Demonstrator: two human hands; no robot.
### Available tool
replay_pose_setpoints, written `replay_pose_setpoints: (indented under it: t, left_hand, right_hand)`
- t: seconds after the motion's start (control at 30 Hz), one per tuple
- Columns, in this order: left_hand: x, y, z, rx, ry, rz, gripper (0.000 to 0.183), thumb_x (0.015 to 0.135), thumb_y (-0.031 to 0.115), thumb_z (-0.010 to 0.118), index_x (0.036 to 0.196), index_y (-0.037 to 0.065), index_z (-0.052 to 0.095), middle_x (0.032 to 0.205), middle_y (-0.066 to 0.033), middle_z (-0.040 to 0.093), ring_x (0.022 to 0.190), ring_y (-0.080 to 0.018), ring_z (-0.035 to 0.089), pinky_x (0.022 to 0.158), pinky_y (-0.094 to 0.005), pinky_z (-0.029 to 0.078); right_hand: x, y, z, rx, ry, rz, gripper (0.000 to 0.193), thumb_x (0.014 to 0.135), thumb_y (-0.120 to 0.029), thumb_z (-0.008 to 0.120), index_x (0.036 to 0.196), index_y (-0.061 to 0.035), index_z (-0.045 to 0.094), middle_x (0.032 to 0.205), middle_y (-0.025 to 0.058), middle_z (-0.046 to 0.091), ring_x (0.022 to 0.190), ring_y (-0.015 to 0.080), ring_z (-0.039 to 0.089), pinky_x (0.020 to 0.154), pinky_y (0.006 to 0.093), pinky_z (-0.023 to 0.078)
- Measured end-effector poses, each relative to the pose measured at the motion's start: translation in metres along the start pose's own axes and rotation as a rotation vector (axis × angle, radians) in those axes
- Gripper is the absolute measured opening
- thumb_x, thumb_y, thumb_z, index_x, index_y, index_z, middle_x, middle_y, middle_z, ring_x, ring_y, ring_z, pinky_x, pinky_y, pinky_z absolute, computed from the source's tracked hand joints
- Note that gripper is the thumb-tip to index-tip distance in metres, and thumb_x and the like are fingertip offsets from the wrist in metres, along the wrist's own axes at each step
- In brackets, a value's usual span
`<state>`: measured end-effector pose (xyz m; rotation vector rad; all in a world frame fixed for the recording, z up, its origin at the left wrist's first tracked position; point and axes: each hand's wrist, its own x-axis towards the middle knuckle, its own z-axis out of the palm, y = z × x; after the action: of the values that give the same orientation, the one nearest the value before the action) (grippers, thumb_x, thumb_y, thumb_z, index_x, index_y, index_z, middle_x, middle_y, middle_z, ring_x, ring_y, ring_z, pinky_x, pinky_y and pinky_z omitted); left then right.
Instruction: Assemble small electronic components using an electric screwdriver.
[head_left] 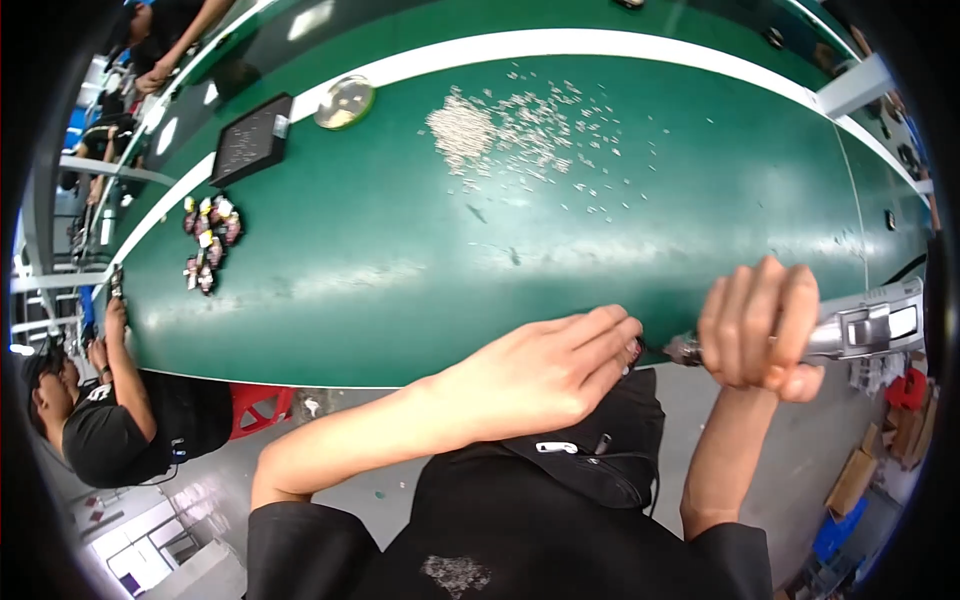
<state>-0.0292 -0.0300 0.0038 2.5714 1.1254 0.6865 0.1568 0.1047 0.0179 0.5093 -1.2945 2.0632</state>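
My right hand (760, 330) is wrapped round a silver-grey power screwdriver (870, 328), which lies level with its tip (685, 349) pointing left. Close to that tip, my left hand (560, 365) has its fingers closed on a small dark part (634, 352). Most of this part is hidden behind the fingers, so its kind does not show. Whether the tip touches it, I cannot tell. Both hands are at the near edge of the green table (350, 240).
A heap of tiny pale pieces (460, 130) lies at the far middle, with more scattered rightward. At left are a black tray (252, 140), a round shallow dish (345, 103) and a cluster of small dark parts with yellow and white bits (210, 240). Another person (120, 425) works far left.
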Motion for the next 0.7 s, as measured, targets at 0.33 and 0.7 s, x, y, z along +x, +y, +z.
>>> replay_pose_setpoints:
  t: [0.33, 0.7]
  left_hand:
    - [-0.14, -0.038, -0.071, 0.757, 0.344, -1.066, 0.054, 0.082, 0.005, 0.064, 0.131, -0.003, 0.042, 0.139, -0.0236, 0.033, 0.128, -0.0413, 0.032, 0.104, -0.0475, 0.031]
    - [-0.032, -0.123, -0.06, 0.537, 0.307, -0.57, 0.018, 0.081, 0.001, 0.064, 0.099, -0.001, 0.061, 0.096, -0.0101, 0.056, 0.088, -0.0272, 0.057, 0.072, -0.0376, 0.049]
  right_hand:
    - [-0.052, -0.012, 0.017, 0.3, 0.398, -0.181, 0.01, 0.084, -0.003, 0.056, 0.078, -0.0038, 0.048, 0.045, 0.0044, 0.046, 0.033, 0.0139, 0.044, 0.04, 0.0288, 0.043]
    - [-0.058, 0.022, 0.029, 0.307, 0.78, -0.037, 0.008, 0.088, -0.013, 0.047, 0.087, -0.0059, 0.043, 0.045, -0.0009, 0.035, 0.034, 0.0096, 0.036, 0.039, 0.0276, 0.037]
